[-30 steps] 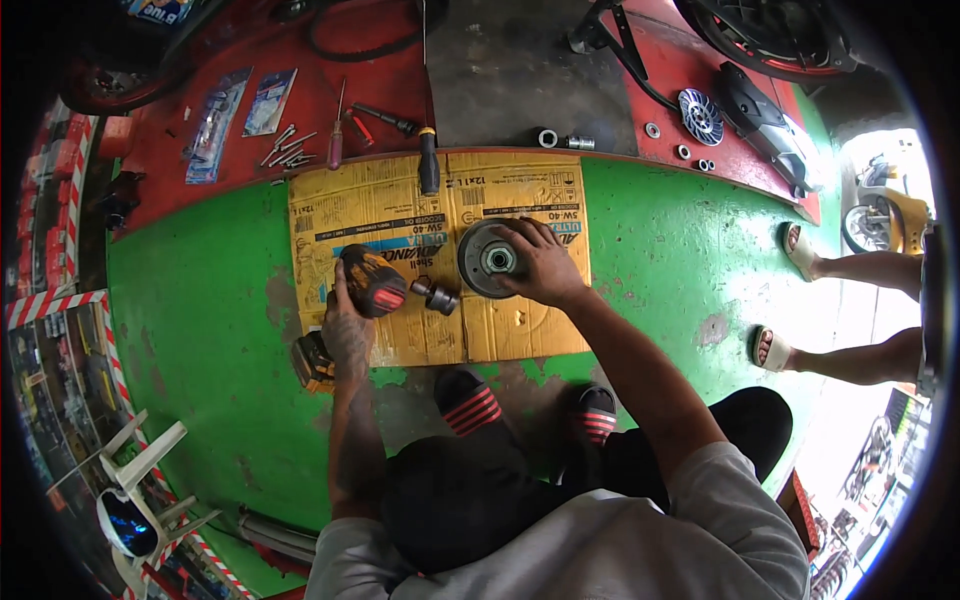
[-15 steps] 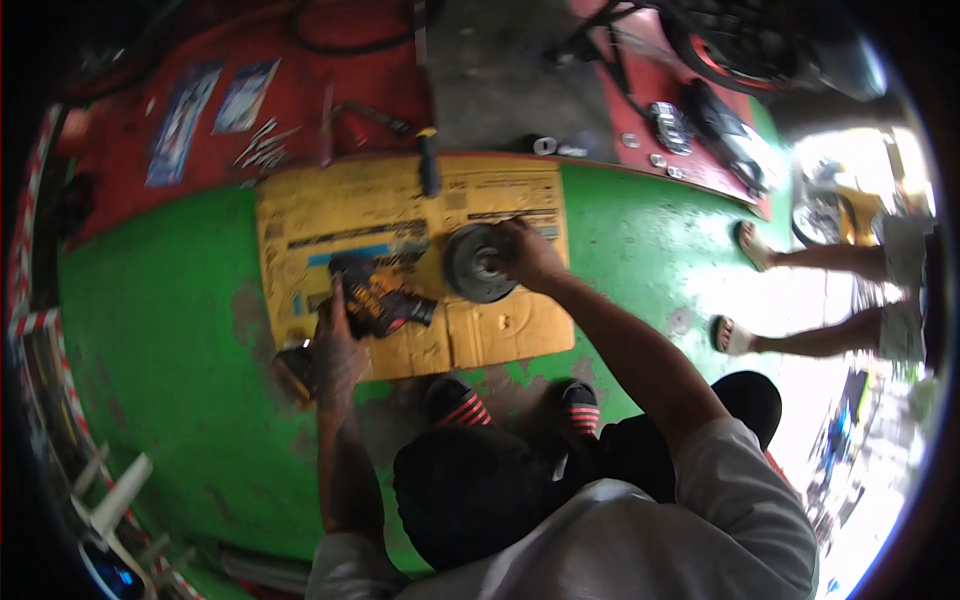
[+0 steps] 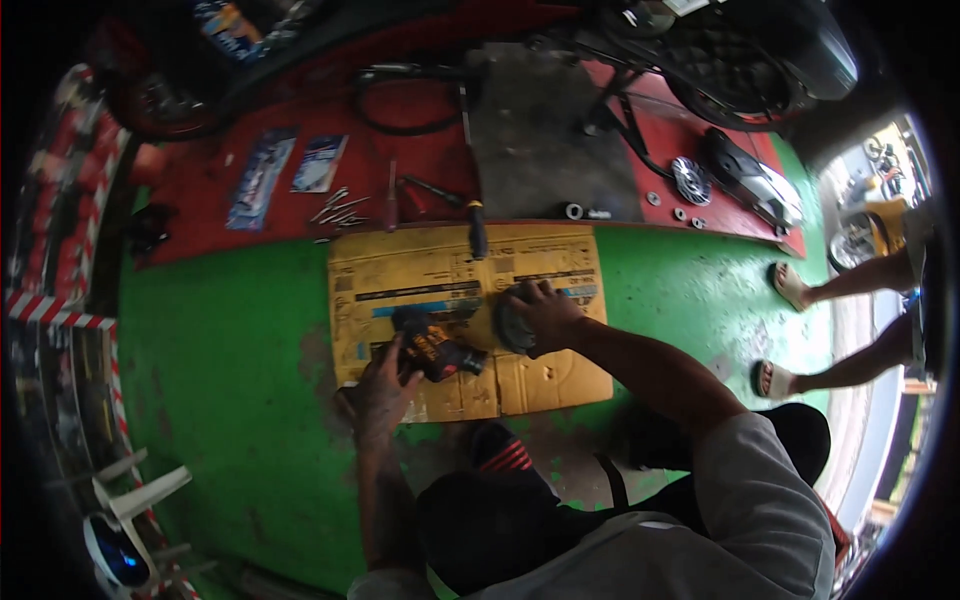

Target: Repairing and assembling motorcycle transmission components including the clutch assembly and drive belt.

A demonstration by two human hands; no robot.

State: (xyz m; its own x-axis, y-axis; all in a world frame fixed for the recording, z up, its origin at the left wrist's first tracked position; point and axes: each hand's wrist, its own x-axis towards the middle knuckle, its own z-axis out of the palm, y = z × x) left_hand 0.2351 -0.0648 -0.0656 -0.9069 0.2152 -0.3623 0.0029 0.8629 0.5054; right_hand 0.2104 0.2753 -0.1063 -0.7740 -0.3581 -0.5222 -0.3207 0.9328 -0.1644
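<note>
My left hand (image 3: 382, 392) is wrapped round the handle of a black cordless impact wrench (image 3: 432, 345) with orange markings. Its nose points right, toward a round grey metal clutch part (image 3: 508, 328). Over that part lies my right hand (image 3: 550, 312), its fingers curled across the top and far rim, so most of the face is hidden. The wrench's nose and the round part are a short gap apart. Both are over a flattened yellow-brown cardboard sheet (image 3: 560, 390) on the green floor.
A screwdriver (image 3: 477, 230) with a black and yellow handle lies across the cardboard's far edge. Beyond, a red platform (image 3: 330, 235) bears spanners (image 3: 340, 208), blue packets (image 3: 262, 180), a finned disc (image 3: 690, 180) and a cover (image 3: 755, 185). Another person's sandalled feet (image 3: 790, 285) stand at right.
The view has shifted, so the scene sits lower and farther right. My right hand has come over the round part, covering its hub. My right foot has gone out of sight; the left grip stays.
</note>
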